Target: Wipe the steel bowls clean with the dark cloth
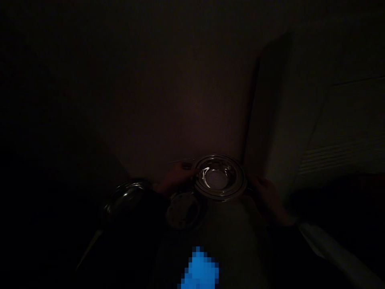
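Grip closed: left hand and right hand hold opposite edges of the shiny bowl, likely rigid, slippery, best held by the rim.

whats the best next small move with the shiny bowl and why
Probably steady the bowl before shifting it: the left hand and right hand are at opposite sides, a round thing shows close to its near edge, and it's too dark to confirm either hand's grip.
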